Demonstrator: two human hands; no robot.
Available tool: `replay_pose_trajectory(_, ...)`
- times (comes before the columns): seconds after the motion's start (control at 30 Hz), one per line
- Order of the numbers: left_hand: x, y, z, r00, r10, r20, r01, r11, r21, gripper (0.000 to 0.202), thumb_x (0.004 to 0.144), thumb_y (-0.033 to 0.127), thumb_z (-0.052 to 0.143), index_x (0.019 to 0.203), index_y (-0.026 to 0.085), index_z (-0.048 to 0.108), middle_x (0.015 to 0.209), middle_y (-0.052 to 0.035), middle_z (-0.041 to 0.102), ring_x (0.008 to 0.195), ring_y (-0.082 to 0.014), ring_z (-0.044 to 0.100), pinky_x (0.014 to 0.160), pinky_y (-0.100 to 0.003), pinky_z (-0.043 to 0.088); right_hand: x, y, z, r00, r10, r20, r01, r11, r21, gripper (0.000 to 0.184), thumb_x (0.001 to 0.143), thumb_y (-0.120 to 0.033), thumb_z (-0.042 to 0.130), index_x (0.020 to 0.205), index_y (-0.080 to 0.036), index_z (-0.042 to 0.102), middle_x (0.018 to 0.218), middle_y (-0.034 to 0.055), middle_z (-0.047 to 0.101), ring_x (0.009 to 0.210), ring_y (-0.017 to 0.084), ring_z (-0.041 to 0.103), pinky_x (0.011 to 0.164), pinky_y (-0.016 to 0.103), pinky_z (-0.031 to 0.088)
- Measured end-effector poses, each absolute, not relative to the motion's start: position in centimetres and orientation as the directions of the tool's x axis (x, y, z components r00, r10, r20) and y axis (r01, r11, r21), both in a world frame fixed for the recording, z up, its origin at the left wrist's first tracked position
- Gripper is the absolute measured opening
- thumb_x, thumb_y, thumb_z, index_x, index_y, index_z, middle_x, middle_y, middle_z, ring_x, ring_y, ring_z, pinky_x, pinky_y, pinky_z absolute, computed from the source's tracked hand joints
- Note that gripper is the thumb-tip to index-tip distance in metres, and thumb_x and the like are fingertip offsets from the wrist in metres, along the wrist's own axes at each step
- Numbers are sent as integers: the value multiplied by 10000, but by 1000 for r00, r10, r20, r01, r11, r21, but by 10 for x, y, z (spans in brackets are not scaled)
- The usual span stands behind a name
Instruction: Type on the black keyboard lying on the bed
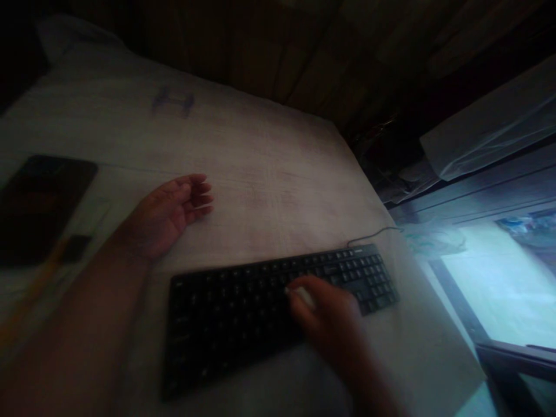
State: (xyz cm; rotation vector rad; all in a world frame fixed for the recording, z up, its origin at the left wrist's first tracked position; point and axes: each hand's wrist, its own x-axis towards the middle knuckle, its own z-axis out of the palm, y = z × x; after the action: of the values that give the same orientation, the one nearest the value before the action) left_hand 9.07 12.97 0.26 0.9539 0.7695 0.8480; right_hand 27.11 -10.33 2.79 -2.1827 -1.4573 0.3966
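A black computer keyboard (260,313) lies at a slant on the pale tabletop, its thin cable leaving the far right end. Over its middle keys is my right hand (328,307), blurred, with thumb and fingers pinched on a small whitish object (306,296). What kind of object it is, I cannot make out. Some keys are hidden beneath that hand. Beyond the keyboard's left end, my left hand (169,214) rests on its side at the table surface, fingers loosely bent and apart, holding nothing.
At the left lies a dark flat device or case (43,202). Beside it are a small black item (76,248) and a blurred yellow stick-like thing (39,289). The table (260,156) has a purple mark at the back. Plastic-wrapped goods (490,127) stand off its right edge.
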Motion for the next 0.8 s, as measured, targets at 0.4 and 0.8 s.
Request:
replay_pose_trajectory(0.4,91,130,3,458,872,-175,-269,323,907,207,785,309,639,967,228,694,967,-22,694,890,-181,640,841,-349,545,268,-104,30,341,940,-6,821,-302,-484,148,789,-173,519,776,-203,664,691,1,707,623,161,668,574,248,419)
replay_pose_trajectory(0.8,91,130,2,465,869,-171,-286,330,900,199,781,300,643,955,226,705,962,-20,693,876,-173,641,821,-333,551,268,-100,34,329,944,-7,850,-299,-434,143,774,-163,530,731,-198,662,611,-7,677,548,146,642,527,232,382)
